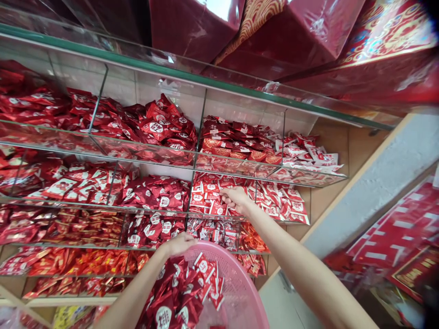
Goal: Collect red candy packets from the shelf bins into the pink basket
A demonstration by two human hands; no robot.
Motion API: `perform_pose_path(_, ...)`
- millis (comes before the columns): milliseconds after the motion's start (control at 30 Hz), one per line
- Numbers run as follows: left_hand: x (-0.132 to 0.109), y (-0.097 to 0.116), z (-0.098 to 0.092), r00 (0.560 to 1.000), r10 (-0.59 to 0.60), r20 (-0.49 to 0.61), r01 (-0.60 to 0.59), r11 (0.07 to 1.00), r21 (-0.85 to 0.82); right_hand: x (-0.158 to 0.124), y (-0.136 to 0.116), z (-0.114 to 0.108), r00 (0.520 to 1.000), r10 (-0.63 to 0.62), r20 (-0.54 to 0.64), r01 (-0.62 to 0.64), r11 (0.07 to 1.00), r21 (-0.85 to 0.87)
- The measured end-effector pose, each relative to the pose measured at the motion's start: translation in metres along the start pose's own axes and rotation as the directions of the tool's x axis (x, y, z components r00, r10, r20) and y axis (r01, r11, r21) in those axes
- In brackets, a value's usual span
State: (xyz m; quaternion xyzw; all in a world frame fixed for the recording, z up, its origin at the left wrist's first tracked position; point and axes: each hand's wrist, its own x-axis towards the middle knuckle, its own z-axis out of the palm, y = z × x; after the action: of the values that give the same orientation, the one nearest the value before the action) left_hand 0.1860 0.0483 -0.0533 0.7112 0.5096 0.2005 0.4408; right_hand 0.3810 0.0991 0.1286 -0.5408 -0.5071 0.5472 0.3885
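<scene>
Pink, perforated plastic made up the basket (236, 269), which hung in front of the shelves with the left hand's (180, 243) grip folded over its rim; inside, dark red packets (181, 288) lay heaped to the left, next to smaller red-and-white packets (214, 283). The right hand (235, 199) reached into a compartment of similar shelf packets (206, 187), its grip curled inward just over them, though whether it pinched one could not be told. White-labelled packets (154, 192) lay in the compartment to the left, and large maroon boxes (195, 32) stood above.
</scene>
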Motion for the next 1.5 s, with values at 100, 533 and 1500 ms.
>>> perform_pose_path(100, 0.0, 0.0, 0.0, 1.0, 0.002, 0.002, -0.002, 1.0, 0.006, -0.004, -0.005, 0.004, 1.0, 0.006, 0.026, -0.008, 0.998, 0.066)
perform_pose_path(533, -0.003, 0.006, -0.001, 1.0, -0.018, 0.009, 0.018, 1.0, -0.005, -0.043, -0.009, 0.001, 0.965, -0.225, 0.137, 0.211, 0.971, 0.109)
perform_pose_path(1500, -0.002, 0.01, -0.002, 1.0, -0.004, 0.015, 0.004, 1.0, 0.024, -0.067, 0.136, -0.045, 0.819, -0.15, 0.554, 0.573, 0.268, -0.775)
